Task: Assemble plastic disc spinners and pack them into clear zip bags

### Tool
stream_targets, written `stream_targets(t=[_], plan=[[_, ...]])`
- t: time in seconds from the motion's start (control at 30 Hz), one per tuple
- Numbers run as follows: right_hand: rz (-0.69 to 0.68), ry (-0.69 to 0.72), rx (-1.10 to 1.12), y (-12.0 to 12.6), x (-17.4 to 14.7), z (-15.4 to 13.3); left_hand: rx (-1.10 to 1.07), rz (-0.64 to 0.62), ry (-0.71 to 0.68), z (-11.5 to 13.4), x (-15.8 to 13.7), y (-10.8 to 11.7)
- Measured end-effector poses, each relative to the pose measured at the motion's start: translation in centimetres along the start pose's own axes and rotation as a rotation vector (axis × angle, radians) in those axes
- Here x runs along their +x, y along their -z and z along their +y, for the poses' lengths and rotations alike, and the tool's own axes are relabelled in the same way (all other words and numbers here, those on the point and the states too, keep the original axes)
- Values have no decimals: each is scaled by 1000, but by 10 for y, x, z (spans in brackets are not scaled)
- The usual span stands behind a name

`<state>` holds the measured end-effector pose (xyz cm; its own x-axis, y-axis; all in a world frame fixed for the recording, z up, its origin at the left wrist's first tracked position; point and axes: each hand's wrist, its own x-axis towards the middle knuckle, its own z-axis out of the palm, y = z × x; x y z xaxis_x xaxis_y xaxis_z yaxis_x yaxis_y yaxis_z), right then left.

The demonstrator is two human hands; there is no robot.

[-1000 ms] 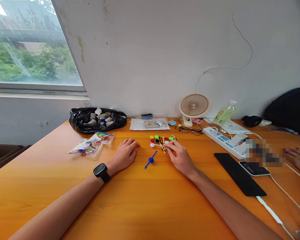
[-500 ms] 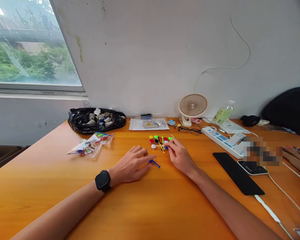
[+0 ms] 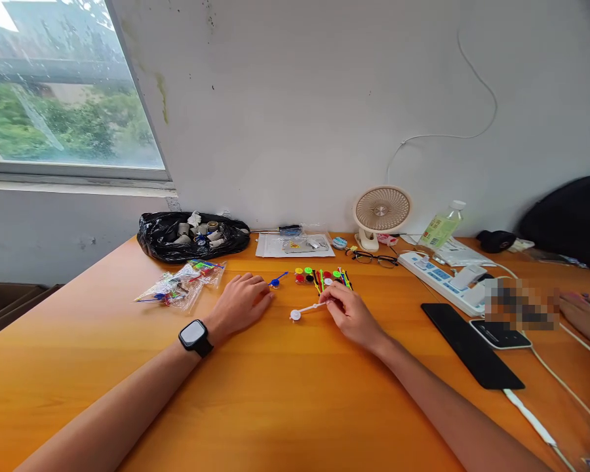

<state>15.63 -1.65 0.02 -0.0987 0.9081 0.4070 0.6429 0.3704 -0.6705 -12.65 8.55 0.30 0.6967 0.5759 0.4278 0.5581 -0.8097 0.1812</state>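
Blue had shifted! Within that last half second the blue spinner (image 3: 275, 283) had gone from the left hand's (image 3: 240, 303) reach-in spot to just beyond its fingertips, and the white stick (image 3: 305, 310), with a white disc (image 3: 295, 315) at its far end, had swung nearer the person. Now the right hand (image 3: 353, 314) had that stick by its other end, thumb and fingers pinched narrow, the disc out in the gap between the two hands. Over on the other side, the left hand lay palm down, fingers loosely together; whether anything sat beneath it, there was no telling. By the look of it, the step was bringing the white piece away from the coloured parts (image 3: 327, 275), and the next move seemed to call for a steady pinch and a gentle turn of the wrist. Room? Plenty on the near side, where bare tabletop (image 3: 295, 400) ran back toward the person. Tighter elsewhere: the parts crowded just beyond the right fingers, the plastic bag (image 3: 179, 288) lay near the left hand's outer side, and the phone (image 3: 472, 344) and power strip (image 3: 435, 278) bounded the right.
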Motion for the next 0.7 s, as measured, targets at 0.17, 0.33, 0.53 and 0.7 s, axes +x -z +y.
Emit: stream_targets(t=[0.17,0.33,0.53,0.7], plan=[[63,-55,130,1,1,-6,-131,78,-29,6,-1,5],[87,-243,444,-15,0,-11,-428,-1,-178,25,-5,13],[-17,-453,648,-42,-5,-16,-373,-37,-199,38,-7,-2],[27,-530,708,-43,-4,-14,-327,-15,-227,35,-5,-10]])
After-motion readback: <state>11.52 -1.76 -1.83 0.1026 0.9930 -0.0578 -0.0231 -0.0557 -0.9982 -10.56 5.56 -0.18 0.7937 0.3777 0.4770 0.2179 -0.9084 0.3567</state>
